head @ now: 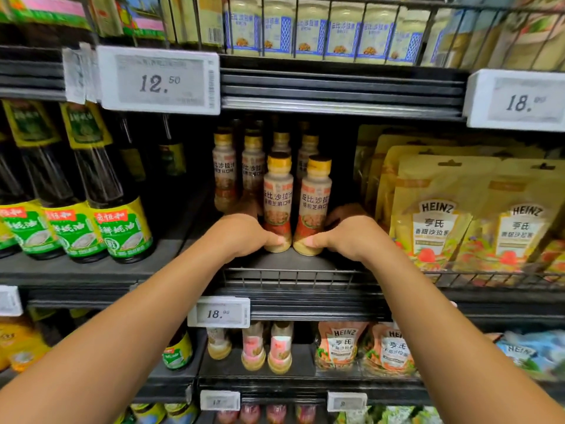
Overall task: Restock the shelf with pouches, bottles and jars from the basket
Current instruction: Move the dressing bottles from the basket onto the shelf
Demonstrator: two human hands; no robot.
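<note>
Left hand [244,237] grips left dressing bottle [277,200] base, right hand [347,237] right dressing bottle [315,203]; low holds could topple both.

The dressing bottles [277,203] are smooth plastic with glossy printed wrap. The shelf [91,272] is dark matt metal, its wire rail [290,278] thin grey metal. The pouches [434,215] are glossy plastic film. The dark sauce bottles [101,185] shine like glass. The price tag [159,81] has a white plastic frame
</note>
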